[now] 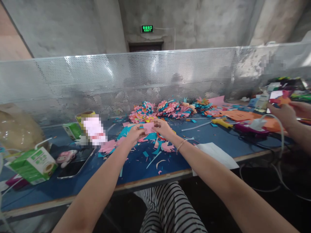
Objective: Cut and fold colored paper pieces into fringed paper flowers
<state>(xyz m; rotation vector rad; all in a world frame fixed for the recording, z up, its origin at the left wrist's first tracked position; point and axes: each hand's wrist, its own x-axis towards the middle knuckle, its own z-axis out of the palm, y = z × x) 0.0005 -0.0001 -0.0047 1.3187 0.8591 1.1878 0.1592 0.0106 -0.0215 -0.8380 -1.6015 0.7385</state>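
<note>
A small piece of pink paper point(149, 128) is held up between my two hands above the blue table. My left hand point(135, 134) pinches its left end, and my right hand point(164, 128) grips the right end. Beneath the right palm shows a thin red curved thing point(159, 136), too small to make out. Pink paper pieces point(108, 147) and blue paper scraps point(145, 154) lie around and under my hands. Just behind them sit bunches of pink, blue and yellow paper flowers point(143, 111).
Leftward are a phone point(76, 165), a green-and-white carton point(34, 165) and a lit phone point(94, 129). On the right lie a yellow glue gun point(221, 122), orange paper sheets point(243, 115) and a white sheet point(213, 153). Another person's hand point(283, 113) works there. A perforated metal screen point(97, 84) stands behind.
</note>
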